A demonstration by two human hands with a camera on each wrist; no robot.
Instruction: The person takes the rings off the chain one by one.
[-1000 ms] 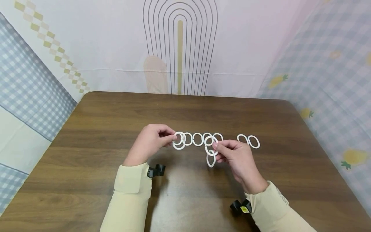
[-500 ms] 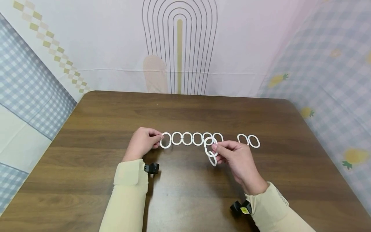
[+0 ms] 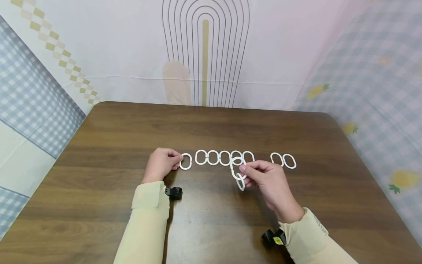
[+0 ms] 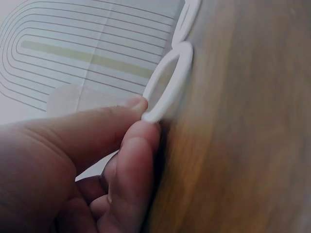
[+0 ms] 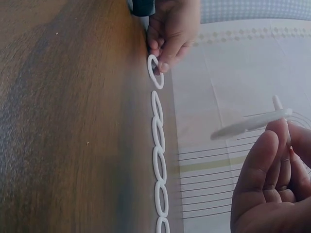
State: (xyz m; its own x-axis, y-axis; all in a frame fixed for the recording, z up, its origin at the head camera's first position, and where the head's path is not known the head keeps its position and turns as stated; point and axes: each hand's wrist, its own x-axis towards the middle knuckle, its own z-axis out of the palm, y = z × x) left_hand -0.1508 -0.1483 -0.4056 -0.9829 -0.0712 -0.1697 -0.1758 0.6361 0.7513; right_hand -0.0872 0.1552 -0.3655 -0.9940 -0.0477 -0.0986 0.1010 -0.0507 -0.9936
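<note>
Ring in left grip, farther from row

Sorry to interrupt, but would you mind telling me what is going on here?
A person's left hand pinches a white ring just off the left end of a row of five rings on the table. Their right hand holds up a pair of rings, one hanging from the other. Two further rings lie to the right.

rings: smooth, plastic-looking | table: wood-grained, softly glossy | backdrop: creased matt cloth | sleeves: matt cloth
</note>
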